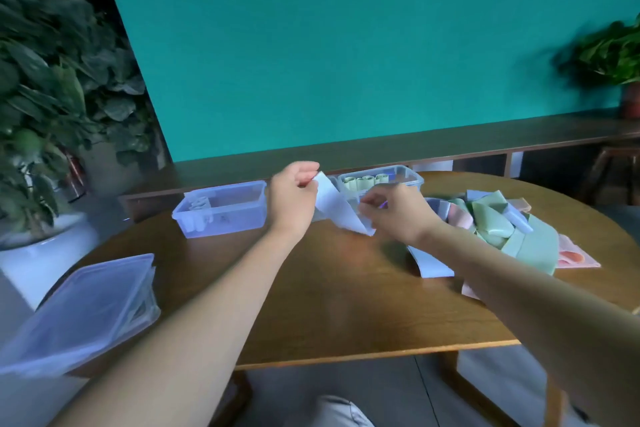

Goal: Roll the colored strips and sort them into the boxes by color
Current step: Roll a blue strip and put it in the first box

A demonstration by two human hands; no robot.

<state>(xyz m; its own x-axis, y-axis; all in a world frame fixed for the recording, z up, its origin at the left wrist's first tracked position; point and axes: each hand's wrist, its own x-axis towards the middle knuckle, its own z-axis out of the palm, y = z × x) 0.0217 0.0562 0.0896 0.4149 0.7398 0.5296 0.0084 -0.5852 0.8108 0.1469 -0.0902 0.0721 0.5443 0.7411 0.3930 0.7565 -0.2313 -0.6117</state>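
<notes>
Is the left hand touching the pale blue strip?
Touching. The head view shows the left hand pinching the upper end of the pale blue strip.

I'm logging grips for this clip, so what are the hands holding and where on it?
Both hold one pale blue strip. The left hand pinches its upper end; the right hand grips its lower end above the table.

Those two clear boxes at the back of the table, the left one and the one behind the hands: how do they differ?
The left box holds pale whitish rolls at its left end; the back box holds green rolls in a row. The left box stands in full view, while the back box is partly hidden by the white strip the hands hold. Both are clear plastic, lidless, and mostly unfilled.
</notes>
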